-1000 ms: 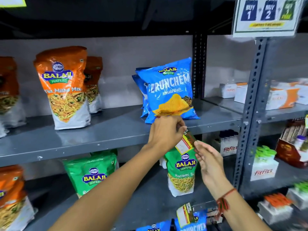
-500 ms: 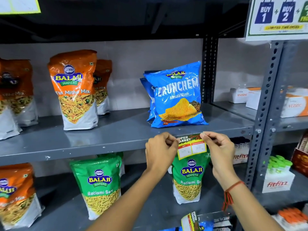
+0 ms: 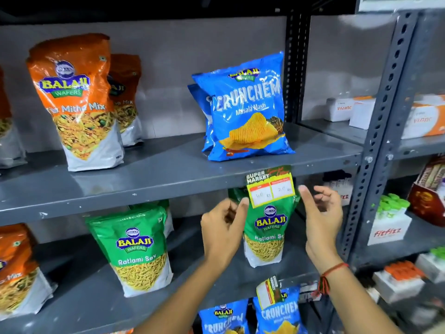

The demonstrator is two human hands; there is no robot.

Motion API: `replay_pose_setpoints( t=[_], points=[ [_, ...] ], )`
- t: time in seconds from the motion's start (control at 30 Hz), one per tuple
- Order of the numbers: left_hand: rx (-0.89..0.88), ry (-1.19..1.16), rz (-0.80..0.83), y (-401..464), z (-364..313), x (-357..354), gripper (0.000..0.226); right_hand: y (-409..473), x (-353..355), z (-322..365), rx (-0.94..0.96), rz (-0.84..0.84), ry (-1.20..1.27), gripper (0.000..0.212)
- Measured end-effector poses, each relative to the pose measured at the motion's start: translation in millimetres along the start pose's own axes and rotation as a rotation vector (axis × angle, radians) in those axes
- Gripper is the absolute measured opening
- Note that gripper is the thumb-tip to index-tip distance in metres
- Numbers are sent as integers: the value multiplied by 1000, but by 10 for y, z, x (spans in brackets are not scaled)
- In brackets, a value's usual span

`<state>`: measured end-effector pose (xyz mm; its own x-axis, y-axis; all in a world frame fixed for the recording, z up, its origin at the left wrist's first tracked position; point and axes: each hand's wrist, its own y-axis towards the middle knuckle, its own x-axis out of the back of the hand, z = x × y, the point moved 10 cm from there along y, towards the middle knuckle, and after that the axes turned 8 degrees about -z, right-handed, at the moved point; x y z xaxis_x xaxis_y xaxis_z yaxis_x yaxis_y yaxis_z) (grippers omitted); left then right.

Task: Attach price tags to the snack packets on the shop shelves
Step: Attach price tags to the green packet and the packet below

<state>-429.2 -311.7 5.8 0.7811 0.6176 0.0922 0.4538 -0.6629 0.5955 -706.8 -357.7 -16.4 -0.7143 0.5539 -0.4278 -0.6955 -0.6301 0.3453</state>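
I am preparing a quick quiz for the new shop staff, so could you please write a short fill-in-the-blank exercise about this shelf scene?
1. The price tag hangs from the shelf edge just below the ____ Crunchem packet.
2. Behind the tag stands a ____ Ratlami Sev packet.
3. The wrist of the right hand wears a ____ thread.
4. The left hand holds ____.

Missing words: blue; green; red; nothing

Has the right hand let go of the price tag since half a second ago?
Yes. The right hand has dropped down and right off the price tag, which stays on the shelf edge.
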Motion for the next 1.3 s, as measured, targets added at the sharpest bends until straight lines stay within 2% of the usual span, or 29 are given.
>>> replay_pose_setpoints(
  t=[0.07, 0.13, 0.27, 0.37, 0.47, 0.57, 0.63, 0.7, 0.83, 0.97, 1.13, 1.3],
  points=[
    [64, 10, 78, -246, 297, -109, 58, -109, 263, -310, -85, -50, 15, 14],
    [98, 127, 186, -477, 591, -278, 56, -281, 553, -758, -202, -72, -15, 15],
    [130, 460, 530, -888, 1087, -713, 29, -824, 1105, -1767, -543, -67, -158, 20],
    [124, 660, 776, -1180, 1424, -1016, 37, -1371, 1393, -2403, -833, -28, -253, 27],
    [129, 710, 877, -1358, 1609, -1186, 50, -1822, 1467, -2738, -1014, 91, -266, 28],
    [141, 694, 865, -1429, 1719, -1277, 48, -1993, 1455, -2936, -1104, 169, -285, 27],
    [130, 683, 828, -1433, 1773, -1319, 40, -2028, 1459, -3024, -1129, 149, -260, 36],
    [103, 682, 789, -1418, 1799, -1353, 32, -2053, 1389, -3036, -1124, 140, -191, 37],
    [17, 690, 751, -1393, 1792, -1449, 20, -2030, 1335, -3049, -1135, 28, -122, 23],
    [38, 671, 718, -1379, 1847, -1450, 15, -1963, 1443, -3101, -1103, -35, -174, 13],
    [116, 646, 677, -1429, 1908, -1304, 13, -1747, 1567, -2969, -943, -26, -235, 4],
    [208, 618, 563, -1596, 1964, -928, 32, -1378, 1539, -2618, -684, 84, -306, 4]
  ],
)
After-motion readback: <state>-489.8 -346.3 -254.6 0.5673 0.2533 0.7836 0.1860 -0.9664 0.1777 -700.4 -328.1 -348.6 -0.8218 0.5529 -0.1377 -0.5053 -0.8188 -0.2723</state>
